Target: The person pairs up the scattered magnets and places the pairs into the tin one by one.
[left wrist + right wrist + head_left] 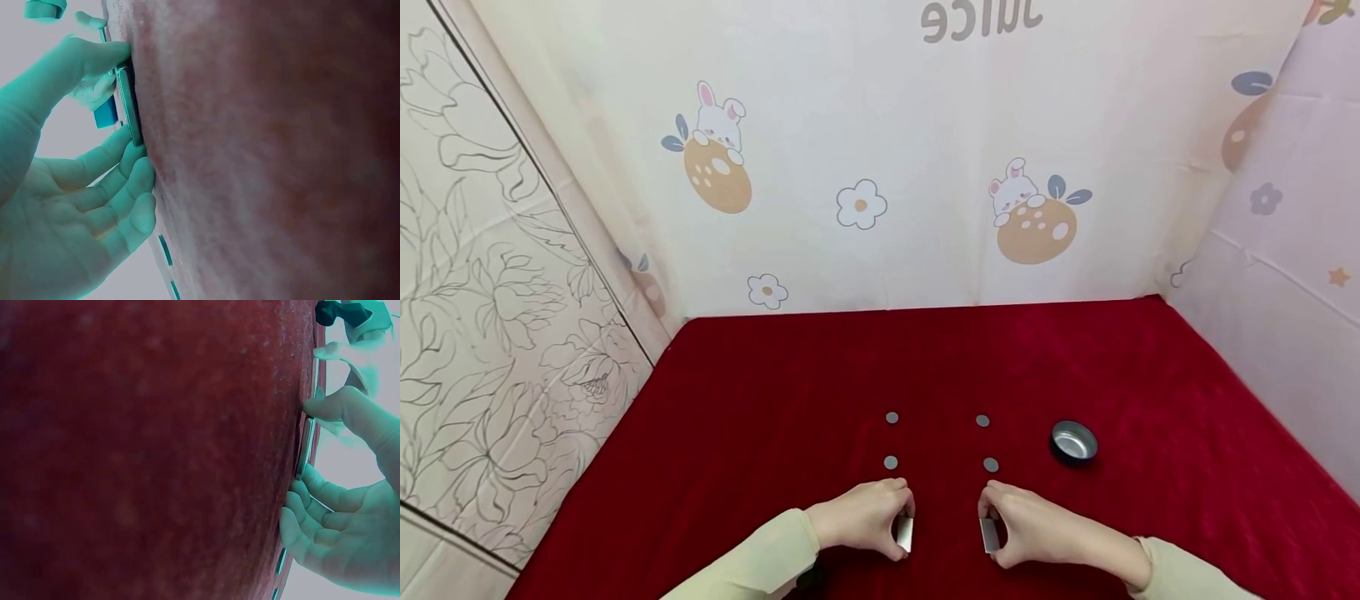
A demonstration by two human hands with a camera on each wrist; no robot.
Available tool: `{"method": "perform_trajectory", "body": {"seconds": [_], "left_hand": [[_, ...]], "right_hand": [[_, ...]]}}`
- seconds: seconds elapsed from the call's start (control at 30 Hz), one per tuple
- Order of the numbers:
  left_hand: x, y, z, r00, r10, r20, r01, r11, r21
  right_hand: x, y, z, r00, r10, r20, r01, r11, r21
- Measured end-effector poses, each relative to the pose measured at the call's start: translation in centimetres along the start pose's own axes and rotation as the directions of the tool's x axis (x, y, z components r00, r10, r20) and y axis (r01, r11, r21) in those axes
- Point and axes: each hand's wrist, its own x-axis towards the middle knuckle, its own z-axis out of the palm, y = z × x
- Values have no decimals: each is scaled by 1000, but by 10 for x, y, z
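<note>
On the red cloth [760, 400], my left hand [863, 518] pinches a small silver rectangular plate [906, 535] by its opposite ends, between thumb and fingertips. A matching silver plate [989, 536] is held the same way by my right hand [1041, 527], a short gap to the right. Both wrist views show the plates, left [129, 103] and right [305, 447], low against the cloth; whether they touch it I cannot tell. Ahead of the left hand lie two flat grey discs [891, 462], one behind the other. Two more grey discs [991, 465] lie ahead of the right hand.
A shallow round tin [1074, 441], dark outside and silver inside, stands right of the discs. Printed curtains [880, 250] hang along the back and right edges. A patterned panel [497, 275] borders the left. Something dark [809, 577] shows under the left sleeve.
</note>
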Motion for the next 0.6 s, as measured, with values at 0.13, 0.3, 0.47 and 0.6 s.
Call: {"method": "perform_trajectory", "body": {"seconds": [0.13,0.3,0.47,0.6], "left_hand": [[6,0,1,1000,6,5,-6,1000,10],[11,3,0,1000,6,6,-6,1000,23],[16,5,1,1000,15,6,-15,999,34],[19,7,3,1000,8,16,-9,1000,20]], "right_hand": [[5,-4,1,1000,22,23,-22,999,29],[11,-7,2,999,34,33,-35,999,34],[16,-11,5,999,34,29,-35,999,19],[20,-13,7,999,25,20,-25,1000,-9]]}}
